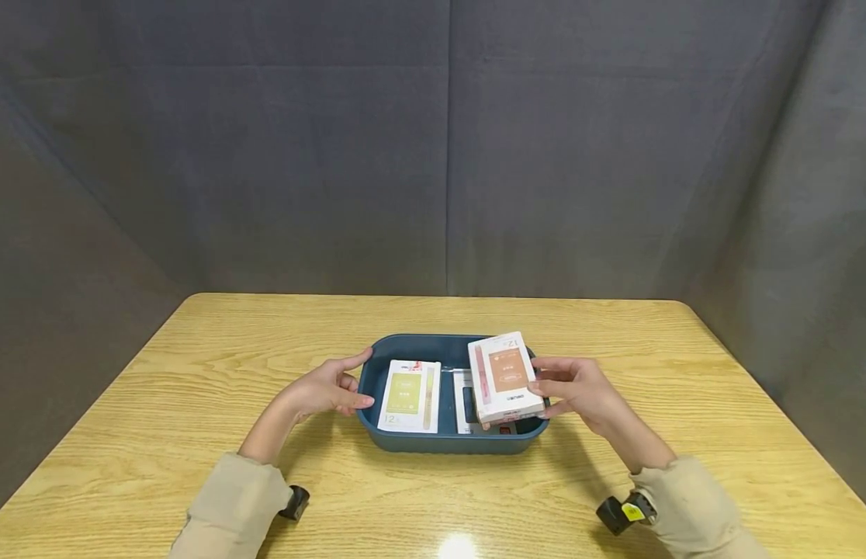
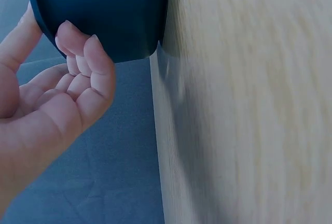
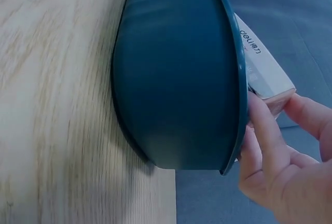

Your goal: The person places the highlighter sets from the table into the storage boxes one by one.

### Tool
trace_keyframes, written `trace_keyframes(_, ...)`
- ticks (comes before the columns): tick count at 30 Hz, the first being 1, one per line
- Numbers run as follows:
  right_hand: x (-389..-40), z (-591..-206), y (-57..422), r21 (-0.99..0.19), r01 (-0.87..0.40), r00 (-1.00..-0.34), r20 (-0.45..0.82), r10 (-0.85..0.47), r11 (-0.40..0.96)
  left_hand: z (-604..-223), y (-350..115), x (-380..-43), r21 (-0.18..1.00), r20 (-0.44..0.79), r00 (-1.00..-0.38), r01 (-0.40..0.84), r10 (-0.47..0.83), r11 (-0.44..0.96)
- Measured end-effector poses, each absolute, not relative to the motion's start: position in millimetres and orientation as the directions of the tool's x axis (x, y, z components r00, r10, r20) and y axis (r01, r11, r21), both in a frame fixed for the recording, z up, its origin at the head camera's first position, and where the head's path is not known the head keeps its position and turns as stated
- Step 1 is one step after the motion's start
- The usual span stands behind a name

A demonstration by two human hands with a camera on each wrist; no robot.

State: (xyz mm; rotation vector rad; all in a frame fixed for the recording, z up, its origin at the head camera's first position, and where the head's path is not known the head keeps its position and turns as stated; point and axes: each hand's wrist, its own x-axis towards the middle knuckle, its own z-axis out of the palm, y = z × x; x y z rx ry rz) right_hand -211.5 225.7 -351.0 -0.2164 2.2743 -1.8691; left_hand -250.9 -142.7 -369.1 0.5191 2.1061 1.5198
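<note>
A dark blue plastic bin (image 1: 412, 444) with rounded corners stands on the wooden table. My left hand (image 1: 333, 386) holds its left end, thumb at the rim; in the left wrist view, curled fingers (image 2: 96, 66) lie against the outer wall. My right hand (image 1: 580, 388) pinches a white pen box (image 1: 506, 376) with an orange-brown panel and a printed pink pen. That box is tilted over the bin's right half, and its lower end shows beyond the rim in the right wrist view. Partly hidden beneath it is a white box (image 1: 463, 400) with a dark panel.
Inside the bin's left half lies a white pen box (image 1: 410, 396) with a yellow-green panel. Grey cloth (image 1: 321, 171) hangs behind the table (image 1: 161, 435) and along both sides. Each wrist carries a small black camera (image 1: 618, 514).
</note>
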Motion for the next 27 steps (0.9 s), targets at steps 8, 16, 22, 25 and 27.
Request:
trace_keyframes(8, -211, -349, 220, -0.971, 0.012, -0.972, -0.068, -0.227, 0.238, -369, -142, -251, 0.951, -0.162, -0.812, 0.024, 0.561, 0.309)
trace_keyframes(16, -210, -348, 216, -0.963, 0.012, -0.972, -0.074, -0.221, 0.27, -371, -143, -252, 0.95, -0.161, -0.805, 0.03, 0.572, 0.31)
trace_keyframes(22, -210, -348, 211, -0.948, -0.019, -0.974, -0.055, -0.222, 0.319, -370, -143, -251, 0.95, -0.154, -0.806, 0.039, 0.572, 0.31)
trace_keyframes(25, -210, -348, 209, -0.938, -0.044, -0.973, -0.038, -0.227, 0.343, -369, -143, -250, 0.95, -0.157, -0.807, 0.034, 0.569, 0.311)
trace_keyframes(27, -210, -349, 207, -0.93, -0.06, -0.973, -0.028, -0.23, 0.364, -369, -143, -250, 0.949, -0.16, -0.809, 0.032, 0.566, 0.314)
